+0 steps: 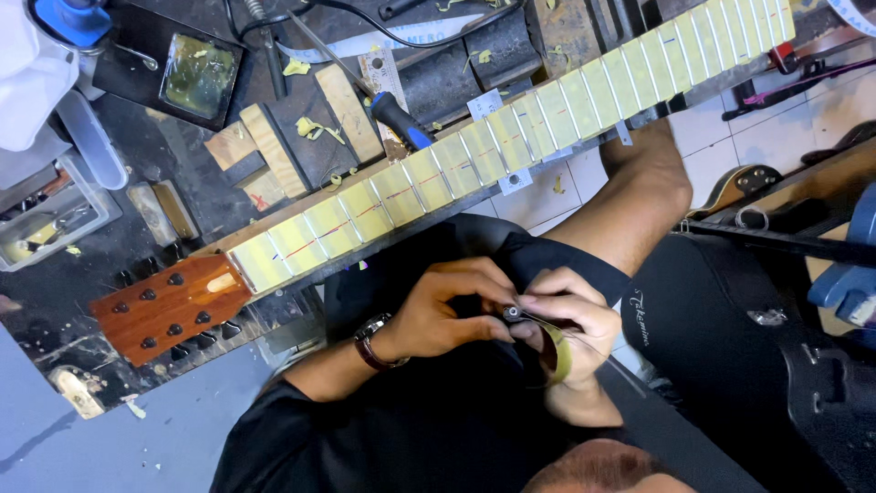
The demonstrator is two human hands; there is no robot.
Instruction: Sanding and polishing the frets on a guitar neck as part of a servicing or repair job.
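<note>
My left hand (438,310), with a watch on its wrist, and my right hand (570,324) meet over my lap. My right hand holds a yellowish roll of tape (558,356), and its fingers close around it. Between the fingertips of both hands sits a small metal piece (512,313), which my left thumb and fingers pinch. Just beyond my hands a guitar neck (474,151) lies slanted across the bench. Strips of pale yellow tape cover its fingerboard between the frets. Its brown headstock (169,306) is at the lower left.
The dark workbench (137,196) carries wooden blocks (274,151), a blue-handled tool (401,117), a clear plastic box (46,224) and tape scraps. A black guitar case (757,347) stands at the right on the tiled floor (776,128). Another guitar body (735,187) lies beyond it.
</note>
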